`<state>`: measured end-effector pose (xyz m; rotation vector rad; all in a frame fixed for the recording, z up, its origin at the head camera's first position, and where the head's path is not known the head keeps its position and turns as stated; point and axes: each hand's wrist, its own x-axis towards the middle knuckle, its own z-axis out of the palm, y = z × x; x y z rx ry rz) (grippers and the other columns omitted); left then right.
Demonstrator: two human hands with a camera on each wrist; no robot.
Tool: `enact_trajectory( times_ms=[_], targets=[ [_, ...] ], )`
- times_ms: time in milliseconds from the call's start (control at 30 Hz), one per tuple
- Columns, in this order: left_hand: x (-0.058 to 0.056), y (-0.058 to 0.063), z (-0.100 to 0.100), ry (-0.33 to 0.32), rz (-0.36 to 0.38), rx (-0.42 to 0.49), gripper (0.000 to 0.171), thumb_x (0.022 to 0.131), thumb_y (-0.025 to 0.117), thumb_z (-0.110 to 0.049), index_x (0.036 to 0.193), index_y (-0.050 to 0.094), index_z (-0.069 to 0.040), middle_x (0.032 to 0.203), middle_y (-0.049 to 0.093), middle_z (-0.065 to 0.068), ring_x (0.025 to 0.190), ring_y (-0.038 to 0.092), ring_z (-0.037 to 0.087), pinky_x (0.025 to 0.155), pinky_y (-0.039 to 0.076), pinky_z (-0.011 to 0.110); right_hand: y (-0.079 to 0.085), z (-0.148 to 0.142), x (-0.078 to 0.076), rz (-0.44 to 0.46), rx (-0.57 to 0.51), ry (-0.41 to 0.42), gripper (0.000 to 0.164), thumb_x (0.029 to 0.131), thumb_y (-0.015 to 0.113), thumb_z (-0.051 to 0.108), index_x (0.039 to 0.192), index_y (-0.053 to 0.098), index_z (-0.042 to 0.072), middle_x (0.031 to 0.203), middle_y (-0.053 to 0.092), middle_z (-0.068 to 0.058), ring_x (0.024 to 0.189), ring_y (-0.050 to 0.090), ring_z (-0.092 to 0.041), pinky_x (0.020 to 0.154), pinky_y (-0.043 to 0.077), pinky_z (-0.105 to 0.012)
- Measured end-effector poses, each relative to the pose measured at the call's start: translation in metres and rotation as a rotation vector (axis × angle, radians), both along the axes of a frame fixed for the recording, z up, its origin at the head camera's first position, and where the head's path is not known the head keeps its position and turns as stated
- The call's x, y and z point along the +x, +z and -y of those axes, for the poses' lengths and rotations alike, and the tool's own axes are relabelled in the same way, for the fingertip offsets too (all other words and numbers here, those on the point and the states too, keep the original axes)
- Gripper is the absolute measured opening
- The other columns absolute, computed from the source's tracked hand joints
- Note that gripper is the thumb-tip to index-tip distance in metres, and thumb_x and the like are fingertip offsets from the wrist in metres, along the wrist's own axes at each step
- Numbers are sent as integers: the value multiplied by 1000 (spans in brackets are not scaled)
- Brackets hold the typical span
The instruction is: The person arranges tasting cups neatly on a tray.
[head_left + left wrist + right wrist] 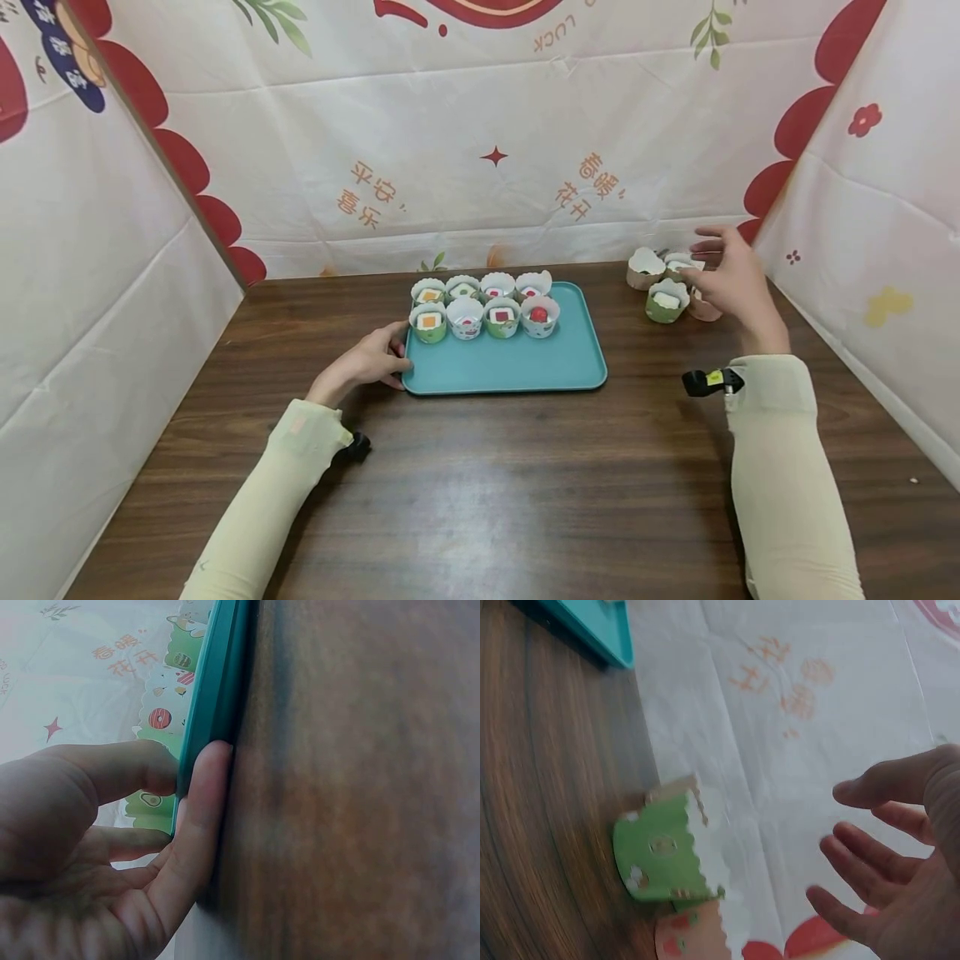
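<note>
My left hand (369, 357) grips the left edge of a teal tray (502, 371); in the left wrist view its fingers (208, 780) bend against the tray's side. Two rows of paper baking cups (431, 323) with scalloped rims stand on the back part of the tray, holding small pieces with orange, white or red tops. My right hand (726, 279) hovers over a cluster at the back right, fingers spread and partly bent, with nothing between them. A green paper cup (660, 847) and a pink paper cup (694, 934) show below it in the right wrist view.
The brown wooden table (480, 475) carries everything. A white printed cloth (465, 167) hangs along its back and both sides, close behind the cups. Beside the pink cup stand a beige cup (643, 271) and a green cup (665, 308).
</note>
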<state>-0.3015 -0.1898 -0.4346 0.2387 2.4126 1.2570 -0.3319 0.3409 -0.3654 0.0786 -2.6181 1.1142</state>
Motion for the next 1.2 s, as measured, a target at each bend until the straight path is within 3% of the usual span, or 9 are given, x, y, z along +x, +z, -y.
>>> enact_trajectory(
  times_ms=[100, 200, 267, 367, 633, 967, 1200],
  targets=[
    [0, 1, 0, 2, 0, 3, 86, 95, 63, 1, 166, 15, -7, 103, 49, 14, 77, 60, 20, 68, 68, 37, -4, -15, 1, 5, -36, -73, 67, 95, 69, 11, 154, 39, 4, 139, 52, -23, 114, 55, -21, 86, 46, -13],
    [1, 1, -1, 9, 2, 12, 87, 94, 63, 1, 166, 16, -7, 103, 48, 14, 77, 60, 20, 68, 68, 38, -8, -27, 0, 43, -49, -115, 69, 95, 69, 16, 155, 37, 4, 147, 47, -27, 128, 51, -34, 102, 51, -39],
    [1, 2, 0, 10, 1, 11, 86, 94, 63, 1, 166, 16, -7, 103, 48, 14, 78, 60, 20, 68, 68, 38, -13, -34, -2, 70, -49, -117, 72, 95, 70, 16, 156, 35, 1, 153, 42, -31, 137, 44, -46, 111, 45, -58],
    [1, 1, 0, 11, 3, 11, 86, 95, 63, 1, 166, 16, -7, 104, 49, 14, 78, 61, 20, 68, 68, 38, -21, -40, -5, 93, -54, -108, 77, 91, 71, 8, 155, 32, -7, 154, 37, -38, 139, 40, -53, 113, 38, -68],
    [1, 0, 0, 9, 5, 3, 86, 95, 63, 0, 166, 16, -7, 105, 49, 15, 78, 61, 20, 68, 68, 37, -38, -47, -8, 186, 4, -69, 95, 88, 77, 9, 157, 16, -14, 153, 30, -45, 138, 37, -60, 114, 35, -71],
    [0, 1, -2, 18, 21, 6, 86, 94, 63, 1, 166, 16, -7, 106, 49, 15, 79, 61, 20, 68, 68, 37, -54, -54, -7, 269, -20, -104, 98, 91, 78, 22, 160, 15, -7, 155, 31, -42, 139, 34, -55, 113, 33, -65],
    [0, 2, -3, 19, 21, 12, 86, 94, 63, 1, 166, 15, -5, 106, 49, 15, 79, 61, 20, 69, 68, 37, -64, -59, -10, 304, 49, -111, 99, 90, 77, 28, 159, 17, -9, 155, 29, -42, 138, 31, -56, 116, 30, -69]
  ],
)
